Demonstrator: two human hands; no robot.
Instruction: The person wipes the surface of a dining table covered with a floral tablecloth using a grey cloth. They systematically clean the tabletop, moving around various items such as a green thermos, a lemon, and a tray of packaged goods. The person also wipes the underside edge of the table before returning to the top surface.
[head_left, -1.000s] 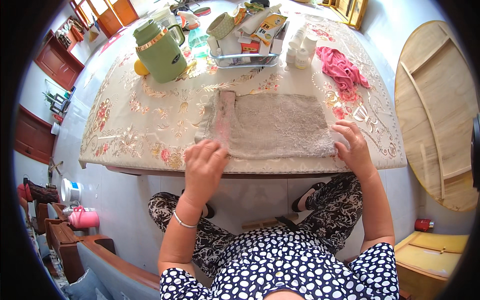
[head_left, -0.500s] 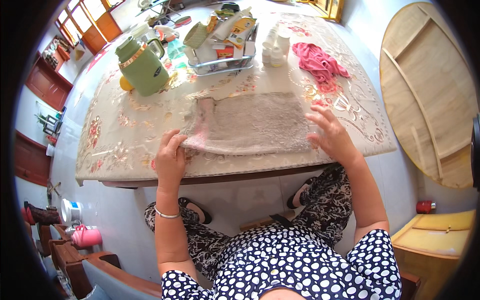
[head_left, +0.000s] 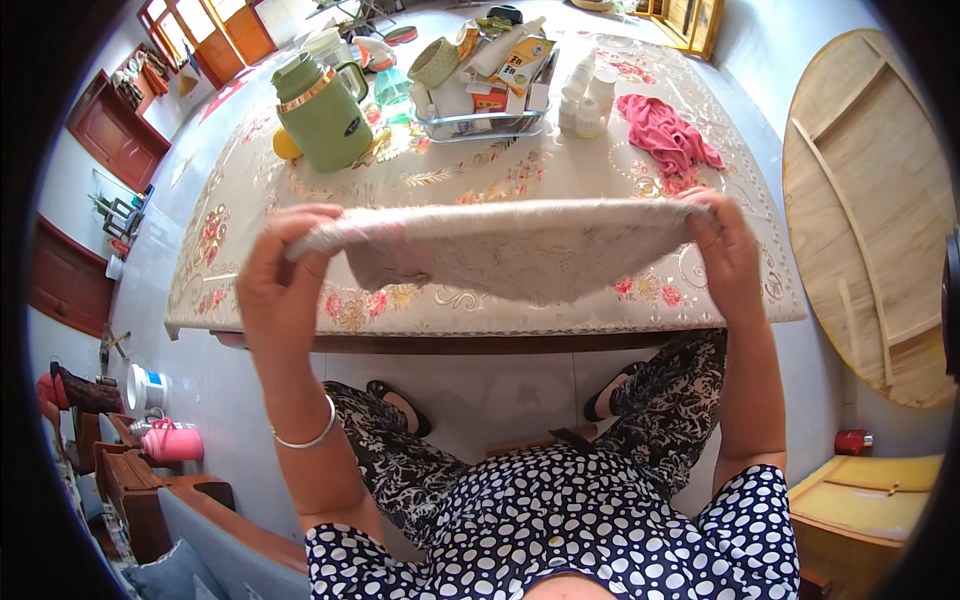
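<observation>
The grey-beige towel point(head_left: 510, 250) hangs in the air, stretched flat between both hands above the near edge of the table point(head_left: 500, 180). Its long axis runs left to right across the person's front, roughly parallel to the table's near edge. The left hand point(head_left: 280, 275) pinches the towel's left end, thumb and fingers closed over the cloth at about the level of the table edge. The right hand point(head_left: 725, 250) grips the right end in the same way, fingers curled over the top hem. Both ends sit at much the same height, so the cloth lies level, and the middle sags a little toward the person. Neither hand is nearer to it than the other: each holds one end, and the towel spans the whole gap between them.

The towel looks folded at least once, since the left end shows a doubled edge, though the fisheye bend makes the number of layers hard to tell.

Beyond the towel, well apart from it, a green thermos jug point(head_left: 322, 110) stands at the far left of the floral tablecloth point(head_left: 400, 190). A clear tray point(head_left: 480, 115) of packets and small bottles sits at the far middle, and a pink cloth point(head_left: 668, 135) lies crumpled at the far right. A round wooden tabletop point(head_left: 870, 210) leans against the wall on the right.
</observation>
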